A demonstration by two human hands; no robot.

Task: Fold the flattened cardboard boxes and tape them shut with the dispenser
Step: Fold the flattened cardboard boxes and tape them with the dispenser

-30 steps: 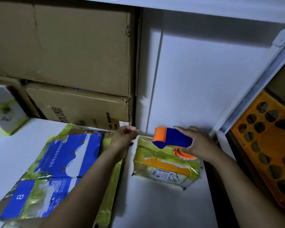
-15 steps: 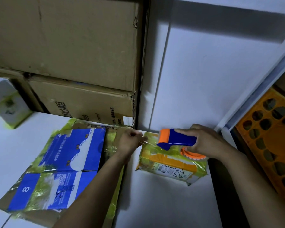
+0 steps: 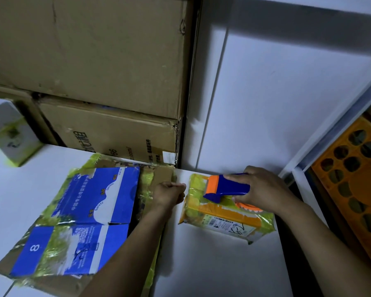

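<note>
We saw the right hand point(image 3: 263, 189) reach in from the right, fingers wrapped around the blue dispenser point(image 3: 227, 186), which it held just above the small box point(image 3: 225, 213) on the tabletop point(image 3: 212, 264). Left of that box, the left hand point(image 3: 169, 192) was curled into a loose fist, fingertips pinched together, forearm lying across the flattened box point(image 3: 73, 219).

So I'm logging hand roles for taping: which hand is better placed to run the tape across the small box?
Right. The right hand already grips the tape dispenser over the small box. The left hand is a closed fist beside the box, apparently pinching the tape end.
</note>
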